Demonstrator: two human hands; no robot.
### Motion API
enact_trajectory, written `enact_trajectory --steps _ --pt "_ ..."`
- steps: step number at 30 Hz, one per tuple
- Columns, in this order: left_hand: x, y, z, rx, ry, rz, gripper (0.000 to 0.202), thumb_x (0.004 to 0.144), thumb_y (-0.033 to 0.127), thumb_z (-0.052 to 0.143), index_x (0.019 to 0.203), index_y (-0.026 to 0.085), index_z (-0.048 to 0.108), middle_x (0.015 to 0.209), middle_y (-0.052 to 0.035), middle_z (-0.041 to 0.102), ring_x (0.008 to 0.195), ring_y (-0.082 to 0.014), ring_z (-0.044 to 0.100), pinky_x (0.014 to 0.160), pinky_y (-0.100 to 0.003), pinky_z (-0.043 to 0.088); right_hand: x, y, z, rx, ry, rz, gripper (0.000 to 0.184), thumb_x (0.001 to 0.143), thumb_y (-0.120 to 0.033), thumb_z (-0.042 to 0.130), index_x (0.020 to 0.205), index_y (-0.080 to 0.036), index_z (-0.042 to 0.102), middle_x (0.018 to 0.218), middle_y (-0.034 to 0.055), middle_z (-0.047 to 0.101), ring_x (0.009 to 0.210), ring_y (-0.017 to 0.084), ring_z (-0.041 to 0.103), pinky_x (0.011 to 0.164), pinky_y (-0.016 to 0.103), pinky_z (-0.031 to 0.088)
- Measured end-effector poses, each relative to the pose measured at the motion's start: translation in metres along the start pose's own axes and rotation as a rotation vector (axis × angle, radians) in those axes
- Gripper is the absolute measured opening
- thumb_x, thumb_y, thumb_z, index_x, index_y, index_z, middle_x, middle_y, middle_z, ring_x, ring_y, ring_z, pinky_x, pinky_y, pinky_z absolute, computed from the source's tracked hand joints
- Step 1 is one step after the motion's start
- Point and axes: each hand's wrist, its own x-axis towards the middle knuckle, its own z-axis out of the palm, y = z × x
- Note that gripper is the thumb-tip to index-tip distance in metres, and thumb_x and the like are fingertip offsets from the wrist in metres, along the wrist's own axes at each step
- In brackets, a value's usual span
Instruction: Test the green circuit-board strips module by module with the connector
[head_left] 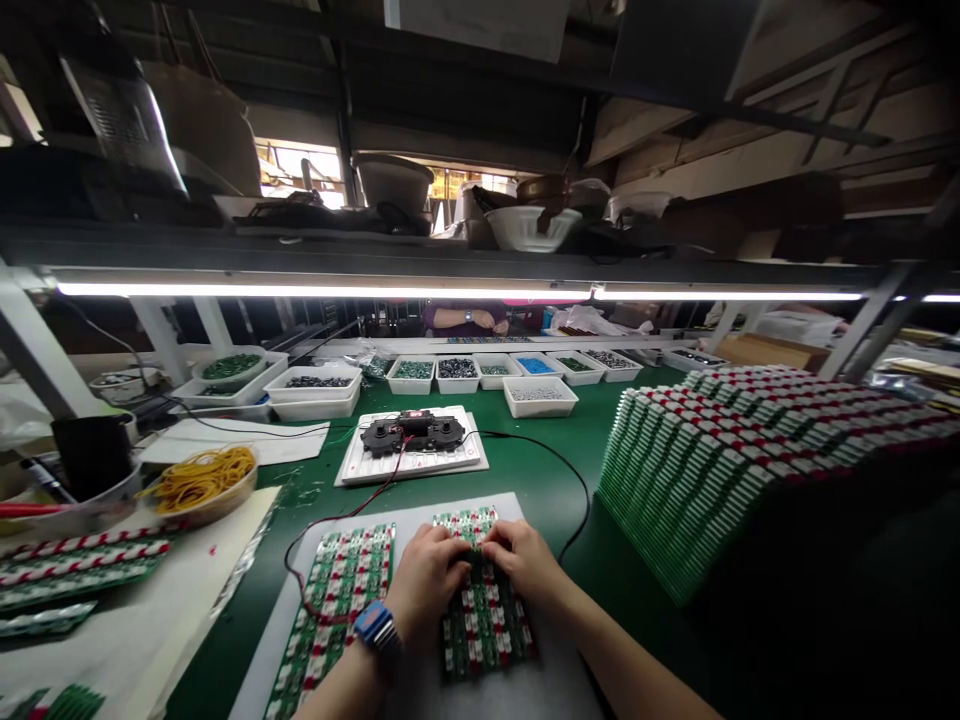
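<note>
A green circuit board panel (491, 625) with rows of white and red parts lies on a pale grey mat (420, 690). Both hands meet over its upper half. My left hand (431, 575), with a blue watch at the wrist, has its fingers curled and pinched at the board's middle. Opposite it, my right hand (525, 560) pinches at nearly the same spot, thumb and forefinger together. Whatever sits between the fingertips is too small to make out. Left of my left hand lies a second circuit board panel (337, 590) of the same kind.
A tall stack of circuit board panels (690, 470) stands at the right. Beyond the mat, a black device (412, 432) with wires rests on a white tray. Bins of small parts (457, 375) line the back. Rubber bands (206, 475) fill a bowl at left. Another person's hands (484, 320) show far off.
</note>
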Motion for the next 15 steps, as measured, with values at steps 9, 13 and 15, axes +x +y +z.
enact_trajectory --steps 9,13,15 --pt "0.005 -0.001 -0.002 0.088 -0.069 0.000 0.025 0.083 0.023 0.061 0.104 0.027 0.075 0.095 -0.0042 0.069 0.099 -0.0246 0.054 0.090 -0.035 0.044 0.003 0.005 0.005 -0.055 -0.010 0.022 0.016 0.084 -0.023 0.058 0.072 -0.018 0.068 0.076 0.0022 0.069 0.081 0.019 0.059 0.075 0.027 0.041" --pt "0.006 0.006 -0.006 0.129 -0.117 -0.013 0.026 0.085 0.023 0.058 0.105 0.026 0.074 0.099 -0.0053 0.069 0.102 -0.0258 0.054 0.092 -0.038 0.043 0.004 0.005 0.007 -0.061 -0.009 0.021 0.015 0.083 -0.022 0.058 0.071 -0.018 0.066 0.076 0.0022 0.069 0.081 0.019 0.059 0.074 0.026 0.041" --pt "0.001 0.007 -0.016 0.137 -0.136 -0.007 0.033 0.082 0.020 0.059 0.112 0.027 0.070 0.104 -0.0055 0.068 0.106 -0.0262 0.054 0.095 -0.039 0.042 0.003 0.004 0.008 -0.077 0.006 0.016 0.017 0.084 -0.021 0.056 0.070 -0.018 0.065 0.074 0.0020 0.068 0.079 0.018 0.059 0.073 0.026 0.040"
